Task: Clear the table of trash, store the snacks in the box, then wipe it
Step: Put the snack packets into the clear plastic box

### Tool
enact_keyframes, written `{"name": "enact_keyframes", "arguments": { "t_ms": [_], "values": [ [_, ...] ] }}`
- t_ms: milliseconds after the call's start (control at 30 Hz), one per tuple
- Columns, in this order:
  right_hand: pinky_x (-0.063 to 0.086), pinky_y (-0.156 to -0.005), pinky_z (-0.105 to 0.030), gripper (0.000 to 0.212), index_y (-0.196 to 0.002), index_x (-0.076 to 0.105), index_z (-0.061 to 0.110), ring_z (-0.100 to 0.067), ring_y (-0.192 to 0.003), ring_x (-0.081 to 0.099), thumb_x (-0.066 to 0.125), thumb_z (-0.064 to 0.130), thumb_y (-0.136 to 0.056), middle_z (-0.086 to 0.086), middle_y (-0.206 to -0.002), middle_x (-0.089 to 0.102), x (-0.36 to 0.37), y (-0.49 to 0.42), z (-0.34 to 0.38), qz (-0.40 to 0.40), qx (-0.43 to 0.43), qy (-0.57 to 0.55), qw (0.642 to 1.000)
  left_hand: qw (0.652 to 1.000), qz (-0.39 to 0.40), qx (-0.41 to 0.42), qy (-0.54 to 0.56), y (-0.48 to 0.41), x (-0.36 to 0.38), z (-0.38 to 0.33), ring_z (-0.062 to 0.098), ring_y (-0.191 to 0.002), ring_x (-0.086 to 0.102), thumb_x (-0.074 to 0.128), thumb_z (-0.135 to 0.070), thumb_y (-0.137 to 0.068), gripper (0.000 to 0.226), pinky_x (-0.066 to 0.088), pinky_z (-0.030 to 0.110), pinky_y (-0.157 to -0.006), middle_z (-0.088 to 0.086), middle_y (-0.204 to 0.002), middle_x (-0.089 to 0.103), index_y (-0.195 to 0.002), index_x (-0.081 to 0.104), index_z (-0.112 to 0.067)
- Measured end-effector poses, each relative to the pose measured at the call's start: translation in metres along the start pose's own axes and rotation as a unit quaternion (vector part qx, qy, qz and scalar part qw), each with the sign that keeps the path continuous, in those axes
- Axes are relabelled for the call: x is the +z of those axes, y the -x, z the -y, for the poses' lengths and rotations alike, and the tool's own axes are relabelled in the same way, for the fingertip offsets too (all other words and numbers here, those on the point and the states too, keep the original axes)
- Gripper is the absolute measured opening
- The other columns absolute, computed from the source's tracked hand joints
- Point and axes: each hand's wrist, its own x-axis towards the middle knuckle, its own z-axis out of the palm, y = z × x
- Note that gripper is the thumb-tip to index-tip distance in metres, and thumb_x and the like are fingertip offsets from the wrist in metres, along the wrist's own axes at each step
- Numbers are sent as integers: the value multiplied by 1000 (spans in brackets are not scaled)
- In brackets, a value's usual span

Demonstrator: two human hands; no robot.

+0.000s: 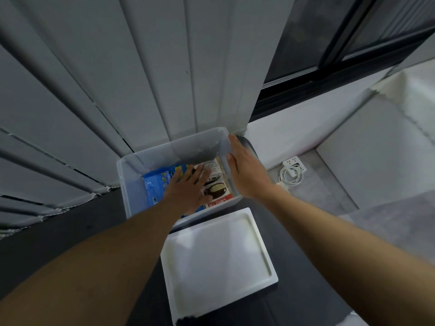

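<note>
A translucent plastic box stands at the far edge of the dark table. Inside lie a blue snack packet and a red-and-white choco pie box. My left hand reaches into the box with straight spread fingers pressing flat on both snacks. My right hand lies against the box's right wall, thumb over the rim and fingers along the outside. The box's white lid lies upside down on the table just in front of it.
Grey curtains hang right behind the box. To the right, off the table, a white power strip with a coiled cable lies on the grey floor beside a white wall and a dark window frame.
</note>
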Motion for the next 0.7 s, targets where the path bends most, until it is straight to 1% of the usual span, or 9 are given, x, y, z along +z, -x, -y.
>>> {"name": "enact_keyframes", "arguments": {
  "t_ms": [67,167,267,333,433,500,533,600,700],
  "values": [
    [42,-111,-45,52,-158,16,28,-25,-139,42,28,34,-108,-3,-157,36,0,-1,1,-1,-3,-3,1000,1000,8,-1,-6,-1,-2,0,30,-154,-15,19,-68,-99,85,-4,52,-124,5,-167,-18,-157,-21,-21],
    [41,-112,-44,53,-158,15,26,-24,-140,41,29,33,-108,-3,-158,35,0,-1,1,3,-3,-1,1000,1000,20,1,-4,-1,-4,3,29,-154,-15,22,-71,-97,89,-4,53,-124,5,-167,-19,-157,-21,-21],
    [37,-115,-44,53,-158,14,27,-24,-143,36,28,35,-108,-2,-160,32,0,-1,2,5,3,3,1000,1000,26,0,9,2,-10,5,29,-154,-14,26,-72,-96,90,-4,53,-124,4,-168,-17,-159,-16,-23],
    [33,-117,-45,54,-158,12,28,-24,-146,33,26,39,-107,-1,-162,28,-1,-1,3,13,15,5,1000,1000,22,-7,15,7,-16,7,29,-155,-13,27,-69,-98,86,-5,52,-124,3,-168,-15,-160,-12,-24],
    [25,-121,-49,57,-159,8,27,-25,-151,20,24,43,-106,1,-166,18,0,-1,2,30,29,18,999,999,3,-19,29,17,-22,12,27,-155,-10,25,-65,-101,78,-2,51,-124,3,-169,-12,-160,-8,-26],
    [19,-123,-51,60,-159,3,25,-25,-154,9,22,46,-106,1,-167,8,-1,-1,2,53,33,49,997,999,-14,-31,39,28,-26,17,25,-155,-7,24,-63,-102,76,0,49,-125,3,-169,-9,-160,-7,-26],
    [17,-123,-52,61,-159,2,24,-26,-154,6,22,46,-106,0,-168,5,-2,-1,3,62,33,68,995,998,-24,-38,46,34,-29,19,25,-156,-5,24,-62,-102,76,1,49,-124,3,-169,-6,-161,-6,-25],
    [20,-121,-54,61,-158,2,23,-28,-154,7,24,44,-106,-3,-167,4,-6,-1,8,68,36,104,992,996,-47,-50,62,48,-35,24,25,-155,1,26,-58,-104,72,5,50,-124,4,-169,1,-161,-2,-24],
    [26,-117,-56,58,-157,6,21,-34,-151,12,26,41,-106,-7,-167,6,-10,-1,20,57,30,148,987,989,-98,-72,88,71,-40,30,29,-152,13,30,-47,-106,64,12,49,-123,5,-167,14,-160,9,-22]
  ]
}}
